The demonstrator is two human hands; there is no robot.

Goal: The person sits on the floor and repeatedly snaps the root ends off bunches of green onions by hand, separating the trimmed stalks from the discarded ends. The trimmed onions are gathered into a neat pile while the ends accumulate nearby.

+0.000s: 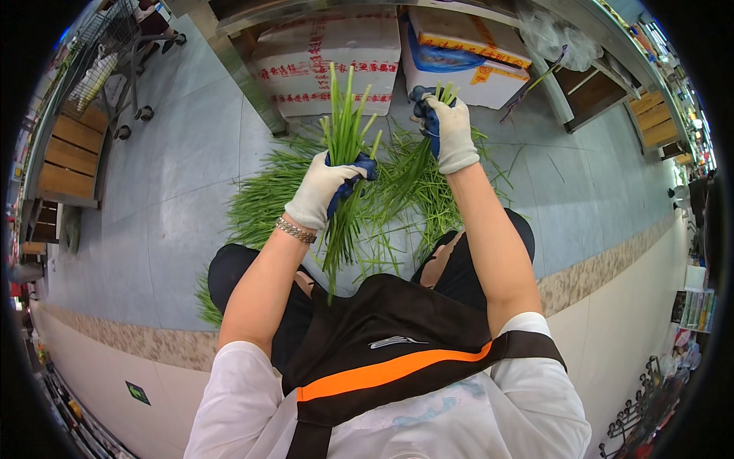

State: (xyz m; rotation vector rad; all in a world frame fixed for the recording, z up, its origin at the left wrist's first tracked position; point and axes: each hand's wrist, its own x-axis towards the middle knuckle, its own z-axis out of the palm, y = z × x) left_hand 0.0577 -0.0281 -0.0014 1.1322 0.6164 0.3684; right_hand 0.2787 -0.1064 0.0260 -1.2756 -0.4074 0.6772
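In a white knit glove with a blue coated palm, my left hand [327, 186] grips a bunch of garlic chives [344, 135]. The pale cut stems point up and away from me, and the thin leaves hang down towards my lap. My right hand [450, 129], gloved alike, is closed around a smaller bunch of chives [421, 163] with its leaves trailing down to the left. The two bunches are apart. Beneath my hands a large heap of chives [261, 198] covers the floor, with loose leaves [438, 221] scattered on the right between my knees.
Under the counter [241, 86] stand a large white foam box [327, 69] with red printed tape and another foam box [459, 80] with blue plastic. A clear plastic bag [559, 43] hangs at right. A shopping cart [112, 34] and a person's feet [172, 41] are at upper left.
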